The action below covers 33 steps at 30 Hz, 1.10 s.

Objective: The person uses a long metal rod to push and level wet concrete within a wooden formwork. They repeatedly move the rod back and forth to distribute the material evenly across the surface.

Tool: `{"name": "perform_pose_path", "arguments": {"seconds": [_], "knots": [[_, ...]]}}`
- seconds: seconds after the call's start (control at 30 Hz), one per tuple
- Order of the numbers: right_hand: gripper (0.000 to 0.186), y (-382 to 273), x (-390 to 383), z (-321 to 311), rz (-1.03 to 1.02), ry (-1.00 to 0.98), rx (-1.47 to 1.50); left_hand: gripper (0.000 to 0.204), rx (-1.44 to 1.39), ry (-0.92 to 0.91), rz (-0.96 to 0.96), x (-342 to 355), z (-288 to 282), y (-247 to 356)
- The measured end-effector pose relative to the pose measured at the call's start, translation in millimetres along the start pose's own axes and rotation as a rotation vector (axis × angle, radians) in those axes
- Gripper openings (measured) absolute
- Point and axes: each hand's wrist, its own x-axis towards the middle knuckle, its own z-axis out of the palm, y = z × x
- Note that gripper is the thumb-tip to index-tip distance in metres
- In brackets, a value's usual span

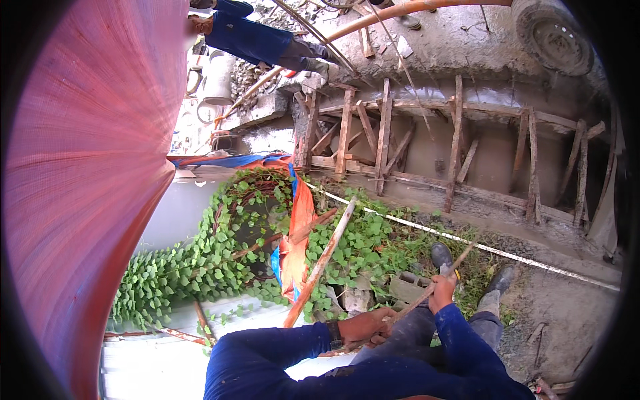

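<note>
You have the slim wooden stick (pixel 419 300) slanting across the lower right of centre in the frame, its far end pointing up and right. Your right hand (pixel 443 293) has its fingers wrapped around the upper part; your left hand (pixel 367 327) is at the lower end, its fingers apparently curled on the wood, though the inner side of that grip is hidden. To handle it well, keep both grips firm and spaced as they are, letting the right steer and the left steady. Mind the tip's clearance from the thin white pole (pixel 453 235), and plant your boots (pixel 500 279) carefully beside the hollow concrete block (pixel 408 289) and creeping vines (pixel 360 233).
</note>
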Motion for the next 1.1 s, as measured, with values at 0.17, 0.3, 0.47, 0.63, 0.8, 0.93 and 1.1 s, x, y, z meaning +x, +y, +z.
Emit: {"name": "perform_pose_path", "arguments": {"seconds": [0.17,0.3,0.47,0.63,0.8,0.93,1.1], "knots": [[0.044,-40.8,-10.8,-75.9,-0.151,0.158,0.044,0.052,0.195,-0.178,-0.005,50.6,5.3,-11.3],[0.037,-92.3,34.8,-171.9,-0.270,0.318,-0.030,0.047,0.129,-0.360,-0.012,146.1,40.4,-12.4],[0.006,-161.3,116.4,-279.0,-0.111,0.373,-0.200,0.022,-0.012,-0.359,-0.040,234.4,115.4,-1.4],[0.018,-152.1,212.6,-323.4,-0.232,0.329,-0.600,0.009,-0.138,-0.330,-0.029,270.3,117.9,3.8],[0.012,-11.1,268.3,-287.7,-0.087,0.088,-0.893,0.016,-0.237,-0.132,-0.004,209.2,61.3,-5.0],[0.011,-4.0,330.9,-293.0,-0.271,-0.316,-0.935,0.019,-0.287,-0.195,0.093,200.4,40.7,-7.8],[0.010,-8.7,324.7,-222.4,-0.532,-0.391,-1.388,0.021,-0.399,-0.191,0.071,179.4,10.9,13.9]]}}
